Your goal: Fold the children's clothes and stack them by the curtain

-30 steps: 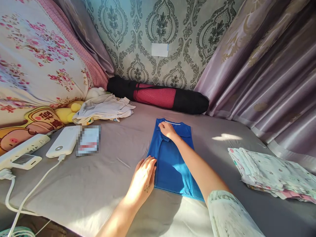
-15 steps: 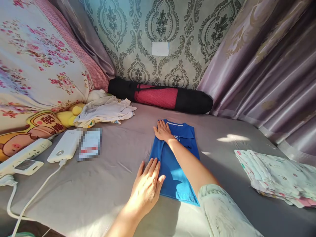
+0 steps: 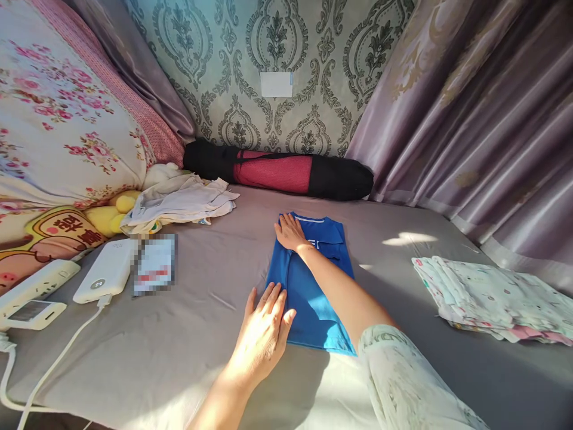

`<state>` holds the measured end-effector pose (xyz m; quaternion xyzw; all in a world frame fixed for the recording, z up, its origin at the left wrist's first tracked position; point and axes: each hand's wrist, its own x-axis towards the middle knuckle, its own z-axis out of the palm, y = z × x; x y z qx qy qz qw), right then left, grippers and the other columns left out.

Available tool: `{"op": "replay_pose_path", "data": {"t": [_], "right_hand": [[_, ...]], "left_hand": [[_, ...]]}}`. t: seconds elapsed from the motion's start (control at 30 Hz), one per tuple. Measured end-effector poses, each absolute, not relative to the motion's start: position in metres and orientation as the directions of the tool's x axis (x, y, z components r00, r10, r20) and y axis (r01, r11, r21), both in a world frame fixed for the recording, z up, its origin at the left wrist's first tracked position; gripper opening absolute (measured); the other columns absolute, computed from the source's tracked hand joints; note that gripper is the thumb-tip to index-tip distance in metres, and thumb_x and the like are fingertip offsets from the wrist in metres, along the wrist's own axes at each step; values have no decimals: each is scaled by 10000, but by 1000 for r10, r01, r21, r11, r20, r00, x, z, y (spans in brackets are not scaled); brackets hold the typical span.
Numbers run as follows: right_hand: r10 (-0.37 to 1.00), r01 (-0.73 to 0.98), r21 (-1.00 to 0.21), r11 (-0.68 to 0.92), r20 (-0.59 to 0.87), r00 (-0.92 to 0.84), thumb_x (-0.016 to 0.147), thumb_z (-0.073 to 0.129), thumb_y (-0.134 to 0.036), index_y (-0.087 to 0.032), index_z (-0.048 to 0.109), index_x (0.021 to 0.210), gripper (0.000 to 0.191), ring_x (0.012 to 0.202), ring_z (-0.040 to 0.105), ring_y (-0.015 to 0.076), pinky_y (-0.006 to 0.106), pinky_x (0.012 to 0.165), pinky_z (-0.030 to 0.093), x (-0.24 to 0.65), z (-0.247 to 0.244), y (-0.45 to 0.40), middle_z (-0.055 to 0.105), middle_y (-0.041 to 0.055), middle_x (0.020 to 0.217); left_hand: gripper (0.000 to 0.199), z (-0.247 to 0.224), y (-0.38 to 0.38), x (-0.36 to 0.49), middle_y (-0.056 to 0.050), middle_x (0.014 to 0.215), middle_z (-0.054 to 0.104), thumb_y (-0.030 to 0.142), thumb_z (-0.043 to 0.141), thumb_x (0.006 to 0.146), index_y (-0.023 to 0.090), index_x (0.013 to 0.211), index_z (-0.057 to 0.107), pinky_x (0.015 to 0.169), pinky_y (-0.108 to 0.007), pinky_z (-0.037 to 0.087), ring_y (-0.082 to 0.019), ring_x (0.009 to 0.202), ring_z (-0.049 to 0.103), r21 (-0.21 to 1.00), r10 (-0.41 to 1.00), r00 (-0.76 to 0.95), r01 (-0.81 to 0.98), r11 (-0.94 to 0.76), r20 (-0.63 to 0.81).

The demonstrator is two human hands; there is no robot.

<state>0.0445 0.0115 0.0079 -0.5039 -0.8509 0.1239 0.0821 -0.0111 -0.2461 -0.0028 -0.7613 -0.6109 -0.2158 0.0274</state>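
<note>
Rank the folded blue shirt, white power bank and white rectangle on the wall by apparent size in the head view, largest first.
1. Folded blue shirt
2. White power bank
3. White rectangle on the wall

I see a folded blue cloth garment (image 3: 305, 303) with white lettering (image 3: 314, 244), and a long, tube-shaped black-and-crimson roll (image 3: 274, 171).

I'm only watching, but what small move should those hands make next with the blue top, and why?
Probably slide the right hand rightward across the blue top to smooth it: that hand lies flat near the collar, and uneven folds show beside its wrist. The left hand, its fingertips at the left edge, could steady the cloth.
</note>
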Motion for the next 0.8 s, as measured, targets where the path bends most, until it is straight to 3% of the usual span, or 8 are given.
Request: {"op": "replay_pose_path", "data": {"t": [0.27, 0.5, 0.8], "right_hand": [[904, 884, -247, 397, -60, -423, 1019, 199, -454, 1, 215, 1547, 697, 1518, 72, 262, 407, 1217, 47, 46, 4, -28, 124, 157, 1641], [906, 880, -257, 400, -38, -422, 1025, 206, -415, -15, 242, 1543, 656, 1513, 115, 251, 392, 1217, 67, 49, 3, -30, 161, 147, 1638], [865, 830, -274, 487, 15, -502, 1017, 250, -375, -25, 250, 1545, 634, 1516, 104, 265, 417, 1221, 84, 59, 11, -90, 163, 150, 1635]], "left_hand": [[342, -9, -244, -12, -157, 1336, 626, 275, 400, 1010, 139, 1275, 569, 1096, -562, 397, -274, 1298, 545, 259, 881, 118, 931, -259, 458], [355, -1, -245, -12, -146, 1367, 604, 315, 363, 1023, 169, 1270, 572, 1109, -590, 366, -281, 1329, 511, 330, 930, 100, 917, -225, 355], [339, -4, -236, -27, -128, 1211, 668, 163, 344, 961, 173, 1208, 576, 1021, -457, 489, -225, 1163, 619, 622, 837, -286, 779, -81, 467]]}}
